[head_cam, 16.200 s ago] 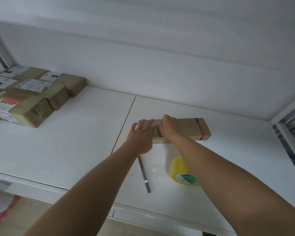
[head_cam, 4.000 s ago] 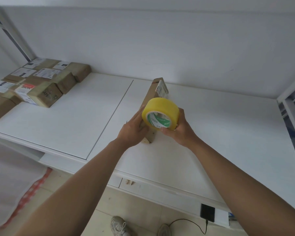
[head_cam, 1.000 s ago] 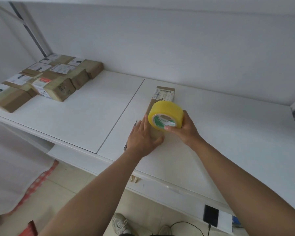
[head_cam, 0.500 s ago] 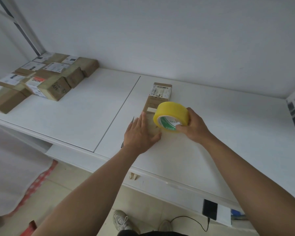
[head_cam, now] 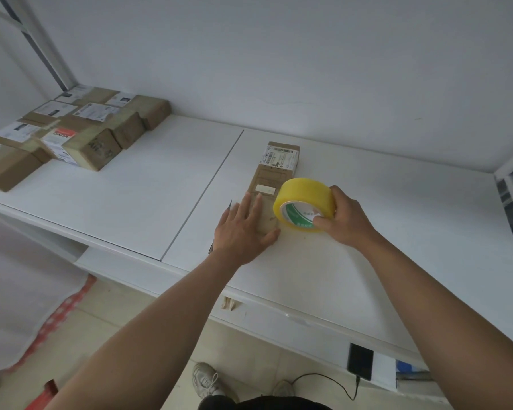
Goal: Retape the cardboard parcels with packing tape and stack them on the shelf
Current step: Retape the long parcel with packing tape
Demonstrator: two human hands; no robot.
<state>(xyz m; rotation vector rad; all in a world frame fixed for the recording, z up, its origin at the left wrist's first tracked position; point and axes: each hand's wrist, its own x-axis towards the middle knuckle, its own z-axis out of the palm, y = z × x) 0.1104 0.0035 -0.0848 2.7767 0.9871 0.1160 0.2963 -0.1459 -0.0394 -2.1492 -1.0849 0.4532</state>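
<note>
Pressing parcel (head_cam: 274,176) flat, tape roll (head_cam: 304,204) alongside.

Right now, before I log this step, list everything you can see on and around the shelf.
Long parcel: one, brown, flat on the shelf, white label at its far end.
Tape roll: one, yellow, above the parcel's near end.
Stacked parcels: several, brown with white labels, far left corner.
Phone: one, black, cabled, below the shelf edge.
Shoes: two, pale, on the floor.
Left hand: flat on the parcel.
Right hand: grips the roll.
</note>
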